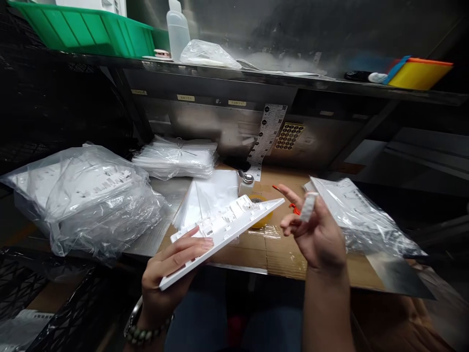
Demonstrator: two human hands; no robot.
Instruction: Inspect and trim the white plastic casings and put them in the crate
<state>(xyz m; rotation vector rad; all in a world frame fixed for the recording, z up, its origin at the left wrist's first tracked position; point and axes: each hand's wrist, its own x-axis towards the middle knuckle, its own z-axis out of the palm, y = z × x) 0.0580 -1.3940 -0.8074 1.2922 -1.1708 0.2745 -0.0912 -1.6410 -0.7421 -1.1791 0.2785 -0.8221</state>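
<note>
My left hand [172, 266] grips a long white plastic panel [227, 227] by its near end, fingers lying over its top face, the panel tilted and reaching out over the bench. My right hand [315, 232] is raised just right of the panel's far end, with a small white plastic piece [308, 205] held between its fingers. The index finger points left toward the panel. Something red [293, 208] shows behind the fingers.
A cardboard-covered bench [278, 249] carries a stack of clear bags [208, 198], a bagged bundle [176, 159], a yellow tape roll [262, 217] and a small bottle [245, 182]. Bagged white panels lie left [84, 195] and right [362, 220]. A shelf above holds a green bin [84, 29].
</note>
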